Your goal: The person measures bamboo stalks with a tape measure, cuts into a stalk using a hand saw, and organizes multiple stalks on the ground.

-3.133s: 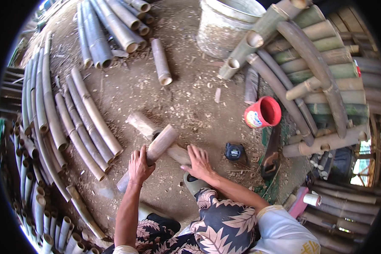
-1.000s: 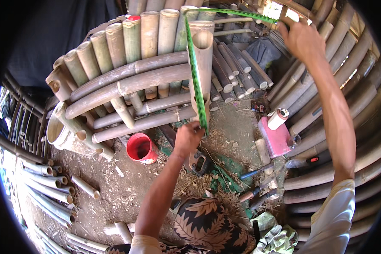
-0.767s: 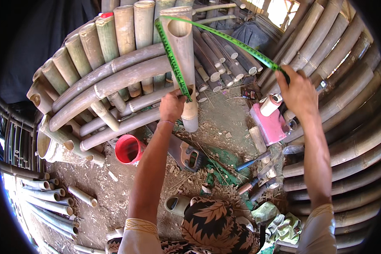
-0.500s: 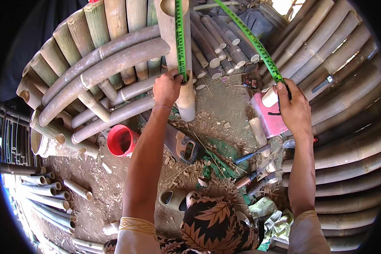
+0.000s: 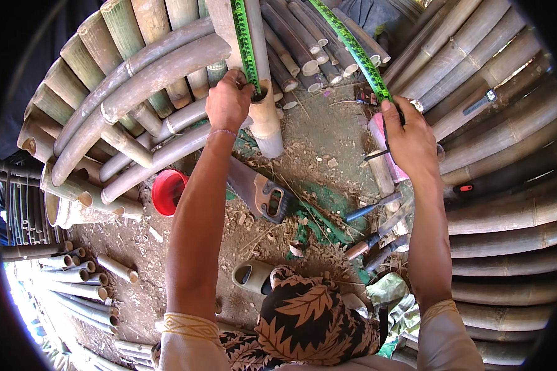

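Observation:
A green tape measure (image 5: 246,52) runs up along an upright bamboo post (image 5: 267,127) in front of me. My left hand (image 5: 230,102) pinches the tape's lower end against the post, beside an open cut in the bamboo. Farther right, the other stretch of the green blade curves down into my right hand (image 5: 410,139). That hand is closed round the tape there; the case is mostly hidden behind the fingers, and a thin black strap hangs from it. The far ends of both stretches leave the top of the view.
Curved bamboo poles form a frame (image 5: 161,74) at left. A red bucket (image 5: 167,193) and a handsaw (image 5: 263,193) lie below the post. Tools with handles (image 5: 371,210) rest near a pink object (image 5: 380,127). Bamboo stacks (image 5: 507,204) line the right side.
The whole view has shifted a little, so the post and frame sit higher and further left. Both hands keep their hold on the tape; my right hand now covers more of the pink object.

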`<state>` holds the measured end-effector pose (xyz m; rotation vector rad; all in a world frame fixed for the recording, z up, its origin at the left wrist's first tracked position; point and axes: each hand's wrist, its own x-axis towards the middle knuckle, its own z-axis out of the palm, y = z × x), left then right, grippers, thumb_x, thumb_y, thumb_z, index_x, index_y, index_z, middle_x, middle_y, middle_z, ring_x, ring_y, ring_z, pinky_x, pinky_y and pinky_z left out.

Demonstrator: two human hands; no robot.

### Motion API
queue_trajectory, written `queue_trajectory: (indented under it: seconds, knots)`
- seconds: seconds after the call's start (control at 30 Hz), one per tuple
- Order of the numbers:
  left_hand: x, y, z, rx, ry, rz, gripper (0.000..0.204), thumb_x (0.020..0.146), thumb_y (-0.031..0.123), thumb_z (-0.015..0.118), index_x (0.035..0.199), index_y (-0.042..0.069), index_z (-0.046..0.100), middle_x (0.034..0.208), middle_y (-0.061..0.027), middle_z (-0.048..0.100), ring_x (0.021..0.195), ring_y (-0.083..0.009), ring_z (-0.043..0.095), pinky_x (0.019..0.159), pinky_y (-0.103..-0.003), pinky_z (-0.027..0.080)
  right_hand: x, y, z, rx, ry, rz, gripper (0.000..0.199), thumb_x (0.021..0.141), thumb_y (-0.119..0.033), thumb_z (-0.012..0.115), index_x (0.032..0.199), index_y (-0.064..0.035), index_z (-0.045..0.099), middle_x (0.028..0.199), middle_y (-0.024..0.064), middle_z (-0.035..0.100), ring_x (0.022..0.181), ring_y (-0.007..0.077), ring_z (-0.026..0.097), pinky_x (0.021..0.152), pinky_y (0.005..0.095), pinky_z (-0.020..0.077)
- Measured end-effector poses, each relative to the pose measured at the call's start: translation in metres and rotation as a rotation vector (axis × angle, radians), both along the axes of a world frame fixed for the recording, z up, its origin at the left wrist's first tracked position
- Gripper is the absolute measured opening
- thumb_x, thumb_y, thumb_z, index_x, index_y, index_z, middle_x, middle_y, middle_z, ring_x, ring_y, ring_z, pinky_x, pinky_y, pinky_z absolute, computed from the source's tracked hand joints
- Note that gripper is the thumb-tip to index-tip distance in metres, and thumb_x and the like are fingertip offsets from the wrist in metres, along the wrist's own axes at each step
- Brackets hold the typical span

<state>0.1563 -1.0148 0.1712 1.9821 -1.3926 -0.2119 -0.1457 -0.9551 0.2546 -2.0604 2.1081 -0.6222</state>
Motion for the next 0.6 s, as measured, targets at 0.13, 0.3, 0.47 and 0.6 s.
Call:
queue_trajectory:
  seconds: [0.13, 0.3, 0.47, 0.6]
  knots:
    - [-0.005, -0.003, -0.005, 0.018, -0.009, 0.01, 0.024, 0.08, 0.026, 0.075, 0.095, 0.009, 0.069, 0.089, -0.0089, 0.075, 0.086, -0.0277, 0.072, 0.079, -0.039, 0.053, 0.0, -0.003, -0.006, 0.024, -0.038, -0.006, 0.051, 0.1, -0.053, 0.043, 0.13, -0.0152, 0.058, 0.113, 0.025, 0.067, 0.106, 0.0456, 0.062, 0.092, 0.0516, 0.0477]
    - [-0.001, -0.002, -0.008, -0.013, 0.049, -0.018, 0.024, 0.081, 0.025, 0.075, 0.094, 0.007, 0.069, 0.089, -0.0094, 0.075, 0.085, -0.0271, 0.072, 0.078, -0.038, 0.054, 0.004, -0.001, -0.008, 0.06, -0.092, -0.007, 0.053, 0.1, -0.053, 0.045, 0.132, -0.0124, 0.057, 0.116, 0.0267, 0.065, 0.109, 0.0469, 0.061, 0.093, 0.0516, 0.0474]
    - [-0.005, -0.001, -0.007, -0.006, 0.049, -0.004, 0.023, 0.08, 0.025, 0.075, 0.093, 0.007, 0.069, 0.089, -0.0113, 0.074, 0.085, -0.0284, 0.072, 0.078, -0.039, 0.054, 0.003, 0.0, -0.013, 0.069, -0.125, 0.003, 0.053, 0.1, -0.051, 0.045, 0.132, -0.0113, 0.057, 0.116, 0.0275, 0.065, 0.109, 0.0471, 0.06, 0.094, 0.0511, 0.047]
    - [0.0, -0.002, -0.011, -0.032, 0.02, 0.008, 0.022, 0.079, 0.026, 0.075, 0.091, 0.009, 0.069, 0.089, -0.0125, 0.074, 0.086, -0.0308, 0.072, 0.078, -0.042, 0.055, 0.015, 0.0, -0.021, 0.043, -0.135, 0.025, 0.05, 0.101, -0.049, 0.045, 0.13, -0.0104, 0.058, 0.116, 0.0279, 0.064, 0.11, 0.0472, 0.06, 0.094, 0.0512, 0.047]
